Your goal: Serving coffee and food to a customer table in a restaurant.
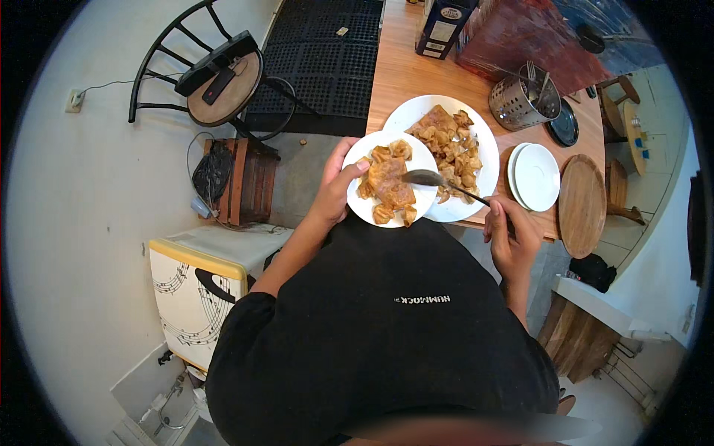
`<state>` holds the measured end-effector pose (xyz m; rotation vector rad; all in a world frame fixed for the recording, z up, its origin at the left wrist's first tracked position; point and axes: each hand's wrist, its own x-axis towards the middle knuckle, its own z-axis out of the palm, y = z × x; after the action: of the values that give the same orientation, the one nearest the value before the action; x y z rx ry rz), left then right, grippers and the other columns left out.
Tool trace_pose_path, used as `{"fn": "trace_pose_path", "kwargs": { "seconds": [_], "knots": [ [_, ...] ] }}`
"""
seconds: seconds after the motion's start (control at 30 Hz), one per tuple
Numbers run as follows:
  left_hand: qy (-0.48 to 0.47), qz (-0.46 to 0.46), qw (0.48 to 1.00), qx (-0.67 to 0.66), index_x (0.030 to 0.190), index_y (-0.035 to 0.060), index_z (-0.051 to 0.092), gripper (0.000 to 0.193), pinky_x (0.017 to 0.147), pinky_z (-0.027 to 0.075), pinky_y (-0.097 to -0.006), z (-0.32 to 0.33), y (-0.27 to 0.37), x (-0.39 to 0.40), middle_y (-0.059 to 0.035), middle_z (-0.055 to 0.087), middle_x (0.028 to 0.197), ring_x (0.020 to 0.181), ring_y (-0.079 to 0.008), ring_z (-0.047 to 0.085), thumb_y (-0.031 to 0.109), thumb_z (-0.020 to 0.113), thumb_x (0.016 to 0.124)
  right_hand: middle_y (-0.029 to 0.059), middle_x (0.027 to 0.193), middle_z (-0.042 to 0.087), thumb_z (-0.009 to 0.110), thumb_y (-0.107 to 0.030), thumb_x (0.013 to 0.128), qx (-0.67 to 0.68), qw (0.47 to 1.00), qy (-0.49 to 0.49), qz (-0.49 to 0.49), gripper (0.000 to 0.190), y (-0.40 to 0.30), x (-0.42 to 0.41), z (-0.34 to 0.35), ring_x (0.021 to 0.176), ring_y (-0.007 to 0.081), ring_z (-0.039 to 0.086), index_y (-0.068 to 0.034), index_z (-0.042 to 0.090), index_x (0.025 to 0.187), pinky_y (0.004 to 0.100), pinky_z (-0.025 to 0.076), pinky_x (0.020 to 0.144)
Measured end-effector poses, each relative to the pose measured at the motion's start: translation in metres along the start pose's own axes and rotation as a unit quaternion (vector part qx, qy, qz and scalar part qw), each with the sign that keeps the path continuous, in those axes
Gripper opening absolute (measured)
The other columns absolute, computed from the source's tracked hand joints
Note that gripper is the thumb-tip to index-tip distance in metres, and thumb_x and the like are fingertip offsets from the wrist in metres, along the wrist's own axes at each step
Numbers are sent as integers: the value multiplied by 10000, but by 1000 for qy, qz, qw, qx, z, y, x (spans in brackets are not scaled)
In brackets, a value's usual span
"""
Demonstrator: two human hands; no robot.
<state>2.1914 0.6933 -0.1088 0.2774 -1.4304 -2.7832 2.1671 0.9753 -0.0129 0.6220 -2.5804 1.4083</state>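
Note:
My left hand [337, 187] grips the left rim of a small white plate [361, 209], its thumb over the edge. Fried wonton-like pieces and a flat browned piece of food [390, 181] lie on that plate. My right hand [513, 234] holds a dark metal spoon [427, 178] by its handle, with the bowl over the right part of the small plate's food. Behind and partly beneath the small plate, a large white plate [488, 150] on the wooden table bears a heap of similar fried pieces [454, 148] and another flat piece [436, 122].
On the wooden table [399, 69] stand a perforated metal cutlery holder [516, 106], a dark blue box [446, 30], small white plates [538, 178] and a dark round dish [564, 125]. A round wooden board [583, 206] is at the right edge. A black chair [223, 106] stands at the upper left.

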Motion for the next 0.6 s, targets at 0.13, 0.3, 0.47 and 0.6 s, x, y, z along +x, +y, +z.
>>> {"fn": "trace_pose_path", "kwargs": {
  "seconds": [0.13,0.3,0.47,0.6],
  "knots": [
    [-11,10,1000,16,1207,19,494,383,908,505,-301,-1,0,2,-88,616,1106,1044,-136,608,212,655,918,80,684,629,679,-10,911,-17,998,-7,-56,103,-15,9,-1,554,149,602,36,708,998,276,454,513],
    [-1,14,999,51,1188,24,508,380,889,503,-287,2,2,3,-85,626,1089,1030,-125,604,217,679,910,112,789,640,751,-13,829,-24,978,-102,-181,297,-24,18,5,699,210,639,-2,721,1124,329,501,600],
    [2,19,998,52,1178,26,513,366,871,506,-276,2,2,3,-84,623,1087,1009,-120,603,218,674,911,127,839,651,745,-8,824,-3,965,-148,-214,332,-16,27,6,741,228,647,-26,717,1154,348,512,641],
    [-3,25,997,68,1177,28,511,357,871,506,-275,-2,1,4,-83,619,1075,1002,-121,602,212,661,910,123,841,653,751,-14,815,-2,965,-149,-217,342,-10,29,2,746,230,647,-23,716,1155,350,515,654]
  ]
}}
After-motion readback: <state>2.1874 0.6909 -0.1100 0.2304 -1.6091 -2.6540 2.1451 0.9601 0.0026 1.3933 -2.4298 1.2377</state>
